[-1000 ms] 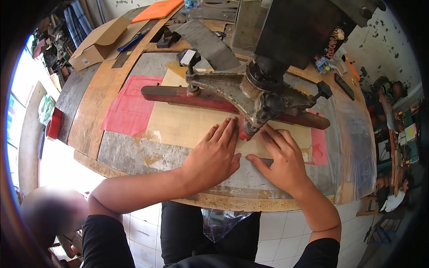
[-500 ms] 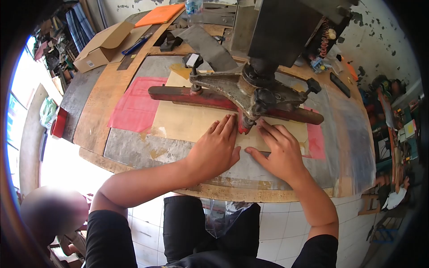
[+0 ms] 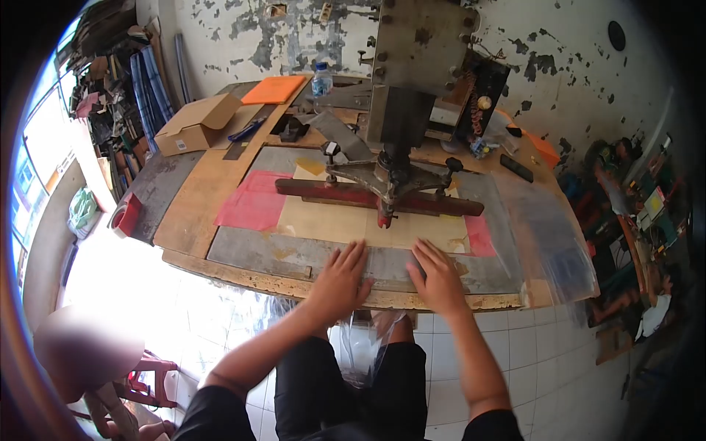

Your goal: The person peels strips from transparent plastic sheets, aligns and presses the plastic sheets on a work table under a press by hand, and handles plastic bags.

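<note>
Currently the cream sheet [image 3: 331,223] is lying on the grey plate [image 3: 239,246], just ahead of both hands and between two pink pieces [image 3: 254,202] (the left one is showing much more of itself). The left hand [image 3: 337,285] is stretching out palm down, fingertips at the sheet's near edge; the right hand [image 3: 440,281] is doing likewise farther right. Neither is gripping anything: fingers are extending forward, and a gap is separating the hands. Beyond the fingertips, a red bar [image 3: 323,190] is spanning the sheet. Farther back, a cardboard box [image 3: 193,132] is sitting on the table [image 3: 195,195].
</note>
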A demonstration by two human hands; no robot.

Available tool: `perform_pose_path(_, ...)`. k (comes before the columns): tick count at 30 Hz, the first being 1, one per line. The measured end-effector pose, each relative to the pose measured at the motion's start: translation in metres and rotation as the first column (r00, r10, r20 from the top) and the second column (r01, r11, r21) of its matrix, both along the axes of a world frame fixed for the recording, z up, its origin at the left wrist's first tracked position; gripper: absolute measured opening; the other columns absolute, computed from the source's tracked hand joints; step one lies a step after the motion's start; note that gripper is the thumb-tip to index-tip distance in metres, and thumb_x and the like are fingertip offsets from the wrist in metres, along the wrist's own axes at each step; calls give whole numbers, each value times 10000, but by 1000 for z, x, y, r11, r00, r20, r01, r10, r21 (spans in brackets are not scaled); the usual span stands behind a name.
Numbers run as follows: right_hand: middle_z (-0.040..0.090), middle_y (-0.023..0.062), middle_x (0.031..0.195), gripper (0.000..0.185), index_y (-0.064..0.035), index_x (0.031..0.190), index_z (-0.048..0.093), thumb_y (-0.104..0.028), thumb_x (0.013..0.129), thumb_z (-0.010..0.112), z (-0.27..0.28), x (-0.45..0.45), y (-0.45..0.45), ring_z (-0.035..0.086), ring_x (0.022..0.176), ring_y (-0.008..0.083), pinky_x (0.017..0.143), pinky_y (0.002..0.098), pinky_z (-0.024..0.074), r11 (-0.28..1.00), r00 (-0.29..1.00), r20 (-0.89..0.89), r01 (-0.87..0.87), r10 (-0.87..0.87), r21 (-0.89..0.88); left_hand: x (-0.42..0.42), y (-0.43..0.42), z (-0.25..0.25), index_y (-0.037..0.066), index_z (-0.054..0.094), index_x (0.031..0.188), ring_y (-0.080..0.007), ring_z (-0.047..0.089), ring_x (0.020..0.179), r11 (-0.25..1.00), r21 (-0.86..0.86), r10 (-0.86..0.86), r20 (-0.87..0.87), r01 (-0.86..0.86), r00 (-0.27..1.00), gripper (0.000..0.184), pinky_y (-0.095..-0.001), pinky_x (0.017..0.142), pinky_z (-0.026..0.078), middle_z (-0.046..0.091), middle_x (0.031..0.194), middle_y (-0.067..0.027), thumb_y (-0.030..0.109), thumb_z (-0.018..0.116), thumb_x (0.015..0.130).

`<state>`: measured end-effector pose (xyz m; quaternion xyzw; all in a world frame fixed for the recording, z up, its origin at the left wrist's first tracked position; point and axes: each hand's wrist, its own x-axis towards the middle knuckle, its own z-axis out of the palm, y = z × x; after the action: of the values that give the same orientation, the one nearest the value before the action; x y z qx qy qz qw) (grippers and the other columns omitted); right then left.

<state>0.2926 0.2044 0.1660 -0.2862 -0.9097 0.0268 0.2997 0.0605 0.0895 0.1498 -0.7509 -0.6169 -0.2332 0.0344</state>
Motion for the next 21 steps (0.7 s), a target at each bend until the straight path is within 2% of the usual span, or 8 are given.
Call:
perform_pose_path(4, 640, 150, 1436, 392, 6, 1316, 678, -246, 1018, 636, -11, 15, -54, 550, 1388, 343, 1144, 507, 410, 982, 979, -90, 175, -181, -69, 21, -54, -5, -50, 484, 1497, -357, 368, 1529, 995, 54, 74, 81, -78, 994, 629, -534, 1261, 247, 401, 1635, -207, 317, 594, 998)
perform_pose_path(5, 646, 139, 1435, 380, -11, 1322, 681, -236, 1022, 617, -19, 12, -64, 558, 1380, 327, 1157, 504, 386, 964, 955, -128, 266, -266, -18, 25, -61, -12, 12, 509, 1502, -332, 387, 1523, 991, 76, 103, 127, -113, 987, 626, -529, 1251, 253, 429, 1634, -155, 298, 640, 961)
perform_pose_path(6, 651, 128, 1433, 370, -29, 1328, 684, -226, 1027, 597, -28, 10, -74, 566, 1372, 311, 1169, 501, 362, 934, 922, -170, 356, -346, 29, 28, -66, -21, 12, 509, 1502, -332, 387, 1523, 991, 73, 105, 128, -115, 986, 626, -529, 1251, 253, 429, 1634, -155, 298, 640, 961)
perform_pose_path(7, 638, 90, 1451, 380, -79, 1352, 682, -254, 1048, 534, -49, 9, -82, 532, 1387, 305, 1212, 532, 262, 920, 893, -237, 392, -382, -5, 30, -70, -32, 39, 524, 1498, -325, 396, 1518, 980, 133, 130, 139, -148, 982, 628, -530, 1243, 258, 450, 1624, -138, 297, 660, 941)
perform_pose_path(8, 638, 90, 1451, 380, -79, 1352, 682, -254, 1048, 534, -65, 6, -87, 532, 1387, 305, 1212, 532, 262, 921, 894, -237, 390, -380, -5, 33, -72, -43, 66, 539, 1493, -319, 406, 1513, 965, 191, 154, 151, -181, 976, 632, -530, 1234, 264, 470, 1614, -121, 296, 680, 921)
perform_pose_path(10, 613, 70, 1466, 403, -104, 1366, 670, -301, 1067, 486, -90, 1, -95, 481, 1404, 333, 1240, 569, 163, 873, 834, -349, 481, -428, 79, 36, -70, -60, 109, 577, 1468, -304, 422, 1502, 948, 239, 171, 178, -212, 969, 628, -535, 1226, 260, 505, 1592, -93, 287, 710, 881)
perform_pose_path(11, 580, 74, 1483, 418, -114, 1360, 665, -335, 1076, 452, -101, 1, -95, 414, 1450, 361, 1246, 593, 110, 882, 832, -372, 467, -412, 67, 37, -69, -64, 121, 589, 1459, -303, 428, 1497, 935, 274, 182, 174, -225, 968, 623, -533, 1228, 254, 514, 1584, -86, 282, 715, 870)
perform_pose_path(21, 554, 125, 1500, 410, -62, 1354, 621, -322, 1068, 481, -118, 16, -88, 365, 1492, 390, 1253, 597, 83, 900, 886, -331, 397, -324, 182, 27, -68, -73, 154, 631, 1418, -277, 454, 1474, 929, 329, 133, 136, -171, 982, 611, -500, 1220, 255, 551, 1549, -58, 246, 745, 825)
